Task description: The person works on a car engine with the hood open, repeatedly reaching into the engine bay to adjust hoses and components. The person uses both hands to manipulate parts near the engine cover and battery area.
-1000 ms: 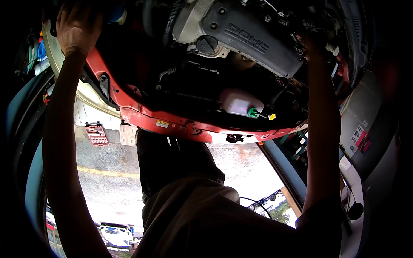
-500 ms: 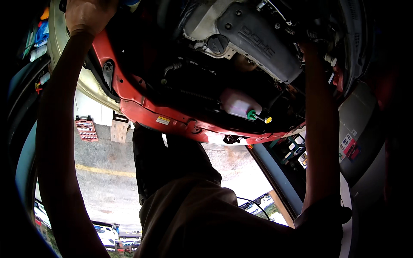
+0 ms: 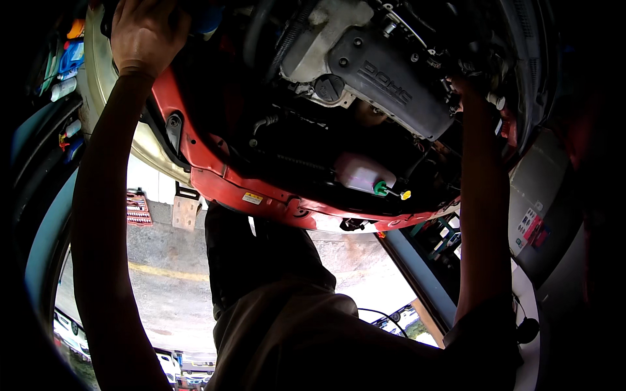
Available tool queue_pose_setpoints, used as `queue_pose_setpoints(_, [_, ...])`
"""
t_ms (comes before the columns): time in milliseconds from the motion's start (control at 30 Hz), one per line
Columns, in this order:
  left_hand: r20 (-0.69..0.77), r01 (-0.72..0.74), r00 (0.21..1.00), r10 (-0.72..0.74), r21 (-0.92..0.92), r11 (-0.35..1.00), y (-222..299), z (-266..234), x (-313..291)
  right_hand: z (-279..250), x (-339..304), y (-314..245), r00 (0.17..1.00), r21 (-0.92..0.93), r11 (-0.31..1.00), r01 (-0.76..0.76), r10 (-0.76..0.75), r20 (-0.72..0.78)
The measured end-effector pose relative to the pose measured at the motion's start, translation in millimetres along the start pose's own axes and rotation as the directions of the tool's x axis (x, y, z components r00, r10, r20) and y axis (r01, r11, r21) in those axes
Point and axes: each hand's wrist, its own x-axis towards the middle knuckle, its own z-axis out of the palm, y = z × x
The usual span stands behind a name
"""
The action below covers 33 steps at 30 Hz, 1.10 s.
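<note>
My left hand lies back-up over the left fender edge of a red car, its fingers stretched and slightly apart. Close by that hand is a blue cap-like part, half in shadow. My right arm reaches deep into the engine bay. My right hand is among dark hoses and metal fittings at the right end of the grey engine cover; its fingers are mostly hidden in shadow. On the cover's near left sits a black round oil filler cap.
A translucent coolant tank with a green cap and a yellow-tipped dipstick stand near the red front crossmember. An opened red socket set lies on the concrete floor. Bottles stand at the far left.
The whole view has shifted, with the engine bay lower in it. More of my left hand's fingers show. My right hand stays at the same spot beside the engine cover.
</note>
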Motion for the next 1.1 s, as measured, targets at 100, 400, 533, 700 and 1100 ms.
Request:
queue_pose_setpoints(100, [0.022,0.004,1.0,-0.004,0.022,1.0,1,-1,-1,7,4,-7,1.0,0.003,1.0,0.01,-0.01,0.014])
queue_pose_setpoints(400, [0.072,-0.018,0.997,0.012,0.084,0.996,-8,15,-14,6,1,-3,1.0,0.003,1.0,0.003,-0.003,0.017])
queue_pose_setpoints(533, [0.03,-0.022,0.999,0.022,0.028,0.999,-3,4,-3,2,0,-1,1.0,-0.003,1.0,0.005,-0.005,0.009])
queue_pose_setpoints(700, [0.014,-0.025,1.0,0.025,-0.005,1.0,-2,-1,-1,8,0,-4,1.0,-0.018,1.0,0.017,-0.016,0.022])
queue_pose_setpoints(1100, [0.002,-0.023,1.0,0.023,0.002,1.0,-6,1,-6,8,5,-5,0.999,-0.024,0.999,0.038,-0.038,0.013])
